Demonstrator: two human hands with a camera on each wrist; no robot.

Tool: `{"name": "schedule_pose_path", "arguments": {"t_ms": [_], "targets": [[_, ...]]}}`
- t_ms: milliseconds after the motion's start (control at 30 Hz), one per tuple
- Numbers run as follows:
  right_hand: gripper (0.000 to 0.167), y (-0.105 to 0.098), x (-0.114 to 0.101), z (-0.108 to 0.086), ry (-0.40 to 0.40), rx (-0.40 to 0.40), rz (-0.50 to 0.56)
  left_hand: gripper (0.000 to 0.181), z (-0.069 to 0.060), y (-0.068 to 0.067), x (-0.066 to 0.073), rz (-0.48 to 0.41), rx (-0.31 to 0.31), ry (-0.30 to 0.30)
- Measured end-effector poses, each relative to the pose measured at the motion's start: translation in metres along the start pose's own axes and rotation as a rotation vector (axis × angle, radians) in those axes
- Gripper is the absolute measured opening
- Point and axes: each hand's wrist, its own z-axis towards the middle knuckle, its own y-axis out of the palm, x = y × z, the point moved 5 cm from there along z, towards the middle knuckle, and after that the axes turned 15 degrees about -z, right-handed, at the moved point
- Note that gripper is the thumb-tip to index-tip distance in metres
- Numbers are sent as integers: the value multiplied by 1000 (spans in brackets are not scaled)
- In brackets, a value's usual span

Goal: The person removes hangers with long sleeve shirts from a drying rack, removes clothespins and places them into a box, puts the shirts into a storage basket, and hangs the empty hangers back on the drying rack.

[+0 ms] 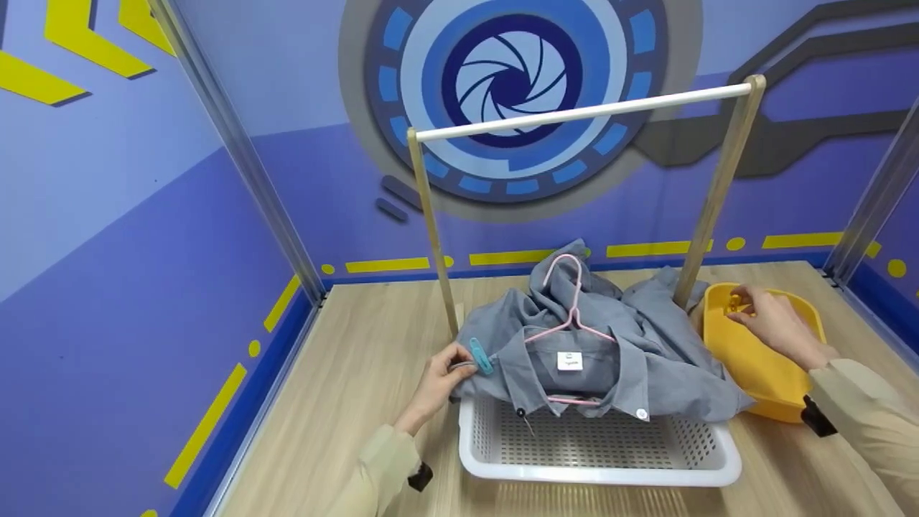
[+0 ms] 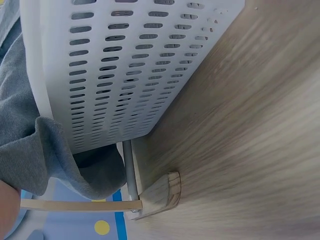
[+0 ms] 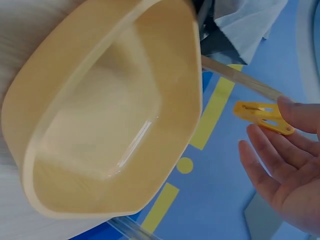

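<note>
From where I stand, the grey shirt (image 1: 664,359) lies over the white basket (image 1: 599,475) in the lower middle of the frame. A pink hanger (image 1: 574,314) is in its neck. The left hand (image 1: 439,375) seems to pinch a bit of the shirt, right beside a blue clip (image 1: 480,356). At the right, the right hand (image 1: 775,327) holds a yellow clip (image 1: 734,303) between thumb and fingers, above the yellow tub (image 1: 764,359).

To do this well, I'd say, grip the yellow clip by its back end so its mouth can spread wide. The other hand should hold the cloth flat, because a bunched fold could slip out.

I count one shirt, one hanger, two clips, one basket, one tub and one rack, whose white bar (image 1: 585,113) runs across the upper middle on two wooden posts (image 1: 721,187).
</note>
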Motion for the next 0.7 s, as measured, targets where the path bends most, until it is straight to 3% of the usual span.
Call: {"name": "schedule_pose_path", "arguments": {"t_ms": [133,300,700], "targets": [[43,7,5,1,-3,-53,-20,15,0,5,15,-3,3,-17],[42,17,13,-1,15,-92,-19,5,0,5,14,0,0,-32],[42,33,19,-2,23,-235,-31,8,-1,5,14,-6,5,-31]]}}
